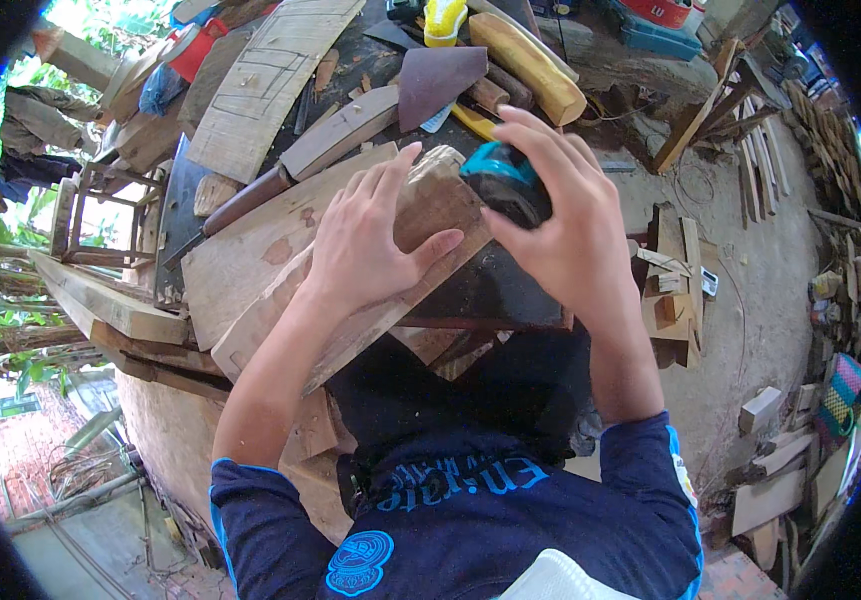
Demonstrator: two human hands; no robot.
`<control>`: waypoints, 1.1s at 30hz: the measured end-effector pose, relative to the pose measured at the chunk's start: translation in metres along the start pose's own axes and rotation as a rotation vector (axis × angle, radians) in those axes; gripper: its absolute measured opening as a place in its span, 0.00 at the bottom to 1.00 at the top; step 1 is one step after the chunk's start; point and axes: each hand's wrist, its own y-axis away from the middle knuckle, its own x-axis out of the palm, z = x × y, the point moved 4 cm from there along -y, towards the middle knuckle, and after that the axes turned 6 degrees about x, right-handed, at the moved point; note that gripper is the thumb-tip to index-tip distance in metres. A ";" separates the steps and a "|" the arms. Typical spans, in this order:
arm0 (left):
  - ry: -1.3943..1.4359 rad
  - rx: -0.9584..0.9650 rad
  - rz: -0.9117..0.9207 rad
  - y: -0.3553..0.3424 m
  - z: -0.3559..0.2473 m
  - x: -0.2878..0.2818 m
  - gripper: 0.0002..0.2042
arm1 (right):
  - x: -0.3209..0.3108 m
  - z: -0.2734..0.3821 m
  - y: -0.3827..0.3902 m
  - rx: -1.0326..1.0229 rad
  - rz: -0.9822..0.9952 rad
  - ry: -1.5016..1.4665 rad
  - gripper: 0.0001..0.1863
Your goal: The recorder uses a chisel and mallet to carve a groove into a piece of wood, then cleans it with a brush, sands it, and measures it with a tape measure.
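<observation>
My left hand [370, 235] lies on a long pale wooden board [285, 310], with its fingers stretched out and its thumb apart. The board runs slantwise from the lower left to a rough, darker end [435, 190] near the middle. Beside that end, my right hand [575, 220] curves around a rounded teal-and-black handheld device [505, 182]. Its exact kind is unclear, and its right side is hidden by my palm and fingers. Beyond my left hand lie a long tool with a dark handle [248, 200] and a shaped wooden piece [340, 130].
A wide board with pencilled lines [265, 85] rests at the far left of the dark table [485, 285]. Sandpaper [440, 85], a yellowish wood block [530, 65] and a yellow-white object [443, 22] lie at the back. A wooden frame [685, 290] stands on the floor at right.
</observation>
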 end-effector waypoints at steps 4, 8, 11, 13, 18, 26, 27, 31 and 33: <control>0.031 0.014 0.000 -0.001 0.000 0.003 0.44 | 0.018 0.003 -0.023 -0.117 0.036 0.100 0.27; 0.039 -0.034 0.002 0.002 0.001 0.002 0.45 | 0.033 0.007 -0.034 -0.082 0.105 0.033 0.24; 0.064 -0.042 -0.009 0.001 0.004 0.002 0.47 | 0.034 0.007 -0.033 0.005 0.126 0.049 0.24; 0.074 -0.048 -0.007 0.001 0.004 0.003 0.48 | 0.033 0.004 -0.030 0.019 0.118 0.054 0.25; 0.118 -0.038 -0.023 0.005 0.008 0.003 0.46 | 0.034 0.011 -0.025 -0.140 0.092 0.043 0.26; 0.162 0.016 -0.072 0.005 0.009 -0.001 0.41 | 0.038 0.015 -0.018 -0.095 0.203 0.064 0.29; 0.167 0.088 -0.142 0.004 0.008 -0.002 0.39 | 0.038 0.014 -0.019 -0.083 0.218 0.082 0.30; -0.047 0.117 -0.099 0.001 0.014 -0.003 0.36 | 0.041 0.009 -0.020 -0.028 0.239 0.069 0.30; 0.243 0.063 -0.030 -0.006 0.026 0.003 0.27 | 0.040 0.010 -0.019 -0.022 0.247 0.060 0.29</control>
